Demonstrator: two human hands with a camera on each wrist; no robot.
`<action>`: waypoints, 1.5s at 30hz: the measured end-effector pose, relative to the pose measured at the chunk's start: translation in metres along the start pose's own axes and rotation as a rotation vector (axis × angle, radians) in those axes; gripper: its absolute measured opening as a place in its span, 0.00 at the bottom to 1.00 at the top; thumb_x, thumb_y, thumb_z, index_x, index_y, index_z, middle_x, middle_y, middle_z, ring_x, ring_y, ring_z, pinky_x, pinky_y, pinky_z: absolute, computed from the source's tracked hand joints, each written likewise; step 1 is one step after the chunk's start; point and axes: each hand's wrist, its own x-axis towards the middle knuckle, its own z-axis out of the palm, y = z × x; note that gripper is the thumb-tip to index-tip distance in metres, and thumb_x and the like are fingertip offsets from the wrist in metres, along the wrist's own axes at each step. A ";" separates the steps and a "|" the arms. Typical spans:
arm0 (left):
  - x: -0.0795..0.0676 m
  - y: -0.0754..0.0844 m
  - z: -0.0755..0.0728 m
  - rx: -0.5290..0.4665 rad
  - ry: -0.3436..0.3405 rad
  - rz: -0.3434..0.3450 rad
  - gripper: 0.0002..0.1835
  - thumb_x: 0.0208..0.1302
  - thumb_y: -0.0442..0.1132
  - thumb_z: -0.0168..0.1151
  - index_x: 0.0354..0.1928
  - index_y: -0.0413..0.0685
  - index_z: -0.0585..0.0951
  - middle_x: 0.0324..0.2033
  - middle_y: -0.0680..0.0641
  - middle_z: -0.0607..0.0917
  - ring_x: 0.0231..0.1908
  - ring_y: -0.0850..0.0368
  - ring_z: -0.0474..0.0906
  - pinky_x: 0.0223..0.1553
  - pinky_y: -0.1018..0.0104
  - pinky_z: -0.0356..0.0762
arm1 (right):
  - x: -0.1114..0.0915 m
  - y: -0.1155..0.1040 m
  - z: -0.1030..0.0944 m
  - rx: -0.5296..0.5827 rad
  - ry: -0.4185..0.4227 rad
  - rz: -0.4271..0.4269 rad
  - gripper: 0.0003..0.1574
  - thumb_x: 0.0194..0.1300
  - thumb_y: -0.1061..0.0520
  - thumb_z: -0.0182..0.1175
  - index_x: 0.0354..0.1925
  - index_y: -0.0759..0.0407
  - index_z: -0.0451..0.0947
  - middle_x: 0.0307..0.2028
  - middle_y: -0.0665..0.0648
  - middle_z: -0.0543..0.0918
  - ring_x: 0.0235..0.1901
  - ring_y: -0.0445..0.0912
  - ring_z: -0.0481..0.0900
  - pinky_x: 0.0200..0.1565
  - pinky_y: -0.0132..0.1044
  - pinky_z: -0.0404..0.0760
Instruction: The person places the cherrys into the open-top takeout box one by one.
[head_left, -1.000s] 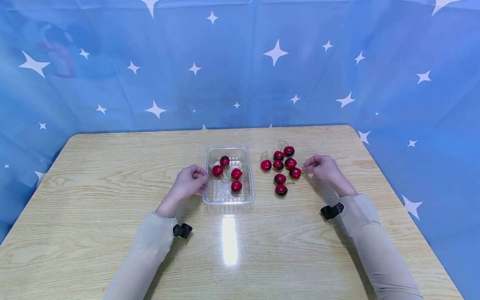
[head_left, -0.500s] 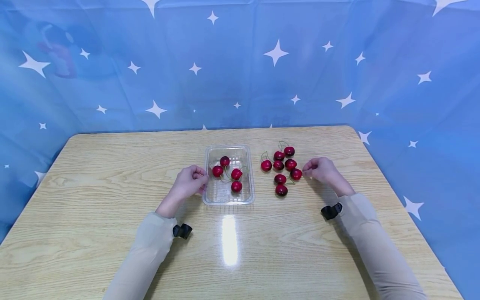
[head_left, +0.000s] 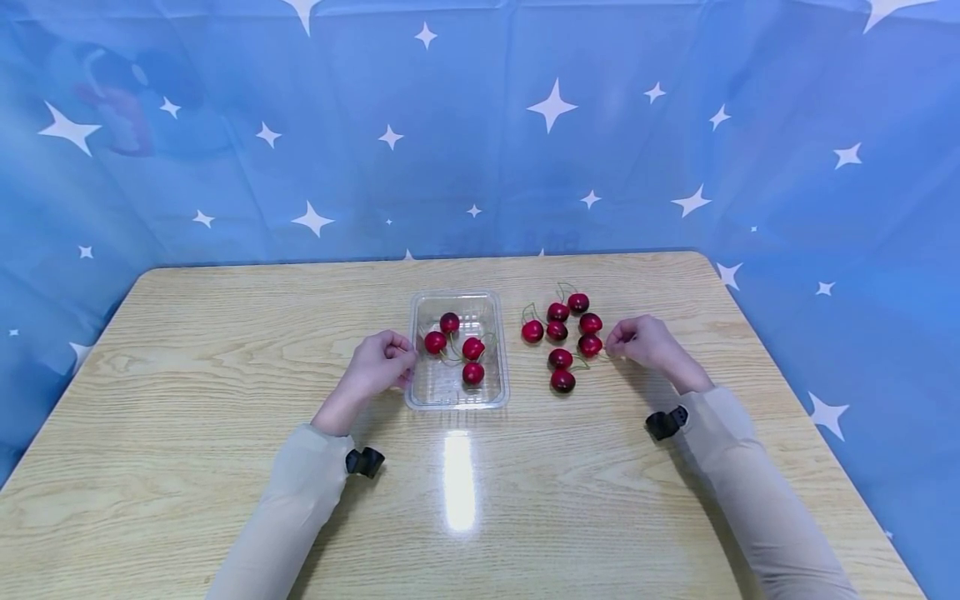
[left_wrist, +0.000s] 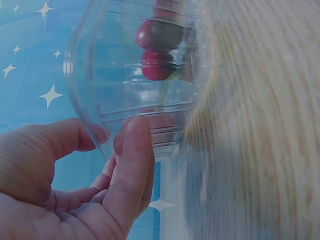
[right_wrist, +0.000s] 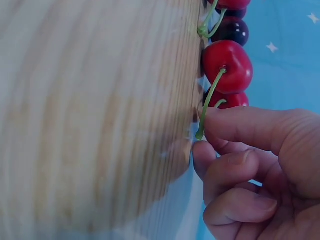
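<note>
A clear plastic container [head_left: 457, 400] with several red cherries inside stands on the table. My left hand [head_left: 378, 362] holds its left rim; in the left wrist view the thumb [left_wrist: 75, 136] and fingers [left_wrist: 132, 167] pinch the wall from both sides. On the right, my right hand [head_left: 645, 342] is beside the loose cherries. Its thumb [right_wrist: 245, 122] and index finger come together at the end of a green stem [right_wrist: 212, 95], pinching it. That stem belongs to a red cherry [right_wrist: 227, 67] lying on the table, with another cherry [head_left: 591, 323] close behind it.
More dark red cherries with stems lie right of the container, among them two nearer ones [head_left: 562, 371] and a group [head_left: 557, 312] farther back. The wooden table [head_left: 225, 358] ends at a blue star-patterned cloth [head_left: 480, 125].
The cherry nearest my right hand has shifted slightly back, and the one behind it has rolled right and back. My right hand has moved only slightly; the left hand and container stay put.
</note>
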 end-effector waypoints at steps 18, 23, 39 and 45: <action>0.000 -0.001 0.001 0.006 0.004 -0.001 0.06 0.63 0.28 0.53 0.40 0.32 0.71 0.22 0.47 0.75 0.19 0.60 0.75 0.26 0.67 0.82 | -0.010 -0.008 -0.005 0.088 -0.017 0.007 0.06 0.61 0.66 0.57 0.33 0.70 0.80 0.26 0.59 0.81 0.22 0.44 0.73 0.23 0.30 0.73; -0.001 -0.001 0.001 0.004 0.000 0.003 0.05 0.63 0.28 0.53 0.40 0.32 0.71 0.22 0.47 0.75 0.20 0.60 0.75 0.26 0.67 0.82 | -0.012 -0.011 -0.009 0.151 -0.059 0.061 0.08 0.63 0.66 0.55 0.36 0.71 0.79 0.27 0.58 0.79 0.21 0.43 0.70 0.22 0.30 0.70; -0.001 0.001 0.000 0.011 -0.005 -0.001 0.06 0.64 0.29 0.53 0.40 0.32 0.71 0.23 0.47 0.76 0.22 0.59 0.76 0.27 0.67 0.83 | -0.011 -0.020 -0.007 0.383 -0.095 0.073 0.14 0.64 0.62 0.58 0.41 0.76 0.75 0.23 0.53 0.76 0.15 0.37 0.63 0.18 0.28 0.65; -0.001 0.001 0.001 0.020 -0.006 0.001 0.06 0.64 0.29 0.53 0.40 0.33 0.72 0.23 0.47 0.76 0.22 0.58 0.76 0.26 0.68 0.83 | -0.012 -0.031 -0.005 0.455 -0.114 0.063 0.16 0.64 0.61 0.59 0.41 0.77 0.75 0.23 0.52 0.77 0.15 0.37 0.63 0.20 0.29 0.65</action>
